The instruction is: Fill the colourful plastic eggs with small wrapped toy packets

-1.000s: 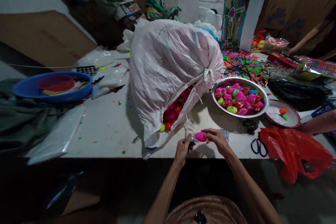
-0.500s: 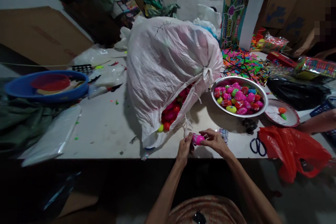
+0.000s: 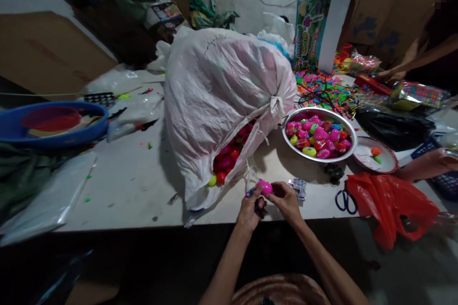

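- Pink plastic egg (image 3: 265,187) right in the action, low and just right of centre in the frame, held above the front edge of the bench (image 3: 125,195).
- Left hand (image 3: 249,209) curls around a dark bundle (image 3: 261,208), too small to make out, while its thumb and fingers grip the egg's left end.
- Right hand (image 3: 286,200) comes in from the right, fingertips pinching the lower right end.
- Here's the key relation: the egg sits between both hands, long axis looking roughly left to right, neither hand clearly nearer since both touch.
- Printed packets (image 3: 298,189) lie just right of the right hand; the metal bowl (image 3: 290,149) of eggs stands farther up and right.
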A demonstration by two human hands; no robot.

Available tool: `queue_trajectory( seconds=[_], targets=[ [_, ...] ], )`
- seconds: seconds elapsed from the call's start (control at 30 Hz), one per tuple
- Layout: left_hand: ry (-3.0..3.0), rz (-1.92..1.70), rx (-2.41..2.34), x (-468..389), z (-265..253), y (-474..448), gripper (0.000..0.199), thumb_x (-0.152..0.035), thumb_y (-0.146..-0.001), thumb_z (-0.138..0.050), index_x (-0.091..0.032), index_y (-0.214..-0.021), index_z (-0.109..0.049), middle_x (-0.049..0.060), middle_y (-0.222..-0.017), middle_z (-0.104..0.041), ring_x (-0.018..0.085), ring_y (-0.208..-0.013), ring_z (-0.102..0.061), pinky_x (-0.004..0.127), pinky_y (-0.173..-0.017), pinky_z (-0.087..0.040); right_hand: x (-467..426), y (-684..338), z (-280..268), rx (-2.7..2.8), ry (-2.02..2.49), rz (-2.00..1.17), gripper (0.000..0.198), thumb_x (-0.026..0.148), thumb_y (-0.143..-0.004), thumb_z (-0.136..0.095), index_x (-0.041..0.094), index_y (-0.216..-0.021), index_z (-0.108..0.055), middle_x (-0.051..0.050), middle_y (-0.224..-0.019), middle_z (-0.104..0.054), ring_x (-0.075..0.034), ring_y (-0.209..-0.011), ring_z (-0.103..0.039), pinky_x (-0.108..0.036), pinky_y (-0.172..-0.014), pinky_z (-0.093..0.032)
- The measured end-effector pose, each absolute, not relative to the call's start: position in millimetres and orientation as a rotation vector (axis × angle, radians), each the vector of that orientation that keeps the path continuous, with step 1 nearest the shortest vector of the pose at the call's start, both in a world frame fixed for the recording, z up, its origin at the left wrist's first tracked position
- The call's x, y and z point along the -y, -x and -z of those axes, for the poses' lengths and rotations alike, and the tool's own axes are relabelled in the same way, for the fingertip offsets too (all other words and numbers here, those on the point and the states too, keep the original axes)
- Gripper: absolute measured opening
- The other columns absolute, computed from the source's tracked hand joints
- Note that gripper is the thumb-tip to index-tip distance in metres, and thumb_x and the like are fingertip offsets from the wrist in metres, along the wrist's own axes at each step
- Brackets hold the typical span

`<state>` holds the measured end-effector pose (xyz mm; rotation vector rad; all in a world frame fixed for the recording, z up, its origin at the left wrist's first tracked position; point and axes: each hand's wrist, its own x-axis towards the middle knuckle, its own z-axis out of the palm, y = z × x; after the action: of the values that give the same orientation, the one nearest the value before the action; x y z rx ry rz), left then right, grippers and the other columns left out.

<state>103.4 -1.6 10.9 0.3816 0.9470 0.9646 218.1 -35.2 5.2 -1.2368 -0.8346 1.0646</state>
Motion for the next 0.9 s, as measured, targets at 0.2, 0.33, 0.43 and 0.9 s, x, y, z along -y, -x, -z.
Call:
queue_trajectory(
  seconds=[0.2,0.33,0.43,0.9],
  targets=[
    [-0.373,-0.884,-0.976,-2,-8,-107,0.034,-0.024,-0.051,-0.083,-0.015,-0.070,-0.056,-0.009,-0.049,-0.051,0.001,-0.033,-0.034,0.015,-0.037,-0.031,32,-224,6,1.192,1.323,-0.794,0.034,0.027,-0.068,-0.070,0.020,-0.100,-0.063,-0.001,-0.081,-0.059,-0.014,-0.069,-0.059,-0.027,-0.065,-0.050],
    [-0.365,-0.833,-0.946,-3,-6,-111,0.033,-0.020,-0.049,-0.083,-0.014,-0.067,-0.056,-0.010,-0.045,-0.047,0.000,-0.033,-0.034,0.013,-0.037,-0.031,34,-227,3,1.296,1.395,-0.628,0.042,0.018,-0.065,-0.067,0.022,-0.106,-0.062,-0.005,-0.103,-0.054,-0.011,-0.069,-0.056,-0.024,-0.061,-0.049],
    [-0.288,-0.753,-0.883,-6,-12,-113,0.032,-0.016,-0.048,-0.082,-0.014,-0.065,-0.055,-0.010,-0.046,-0.049,-0.001,-0.031,-0.031,0.013,-0.036,-0.031,33,-231,-6,1.360,1.414,-0.621,0.047,0.014,-0.061,-0.068,0.022,-0.107,-0.062,-0.004,-0.098,-0.059,-0.012,-0.067,-0.056,-0.024,-0.060,-0.047],
    [-0.392,-0.782,-0.887,-14,-17,-120,0.032,-0.030,-0.051,-0.082,-0.014,-0.064,-0.058,-0.008,-0.043,-0.049,0.001,-0.031,-0.031,0.015,-0.035,-0.029,22,-242,-28,1.571,1.485,-0.609,0.052,0.020,-0.064,-0.066,0.023,-0.116,-0.056,-0.005,-0.103,-0.063,-0.012,-0.060,-0.055,-0.026,-0.059,-0.047]
  ],
)
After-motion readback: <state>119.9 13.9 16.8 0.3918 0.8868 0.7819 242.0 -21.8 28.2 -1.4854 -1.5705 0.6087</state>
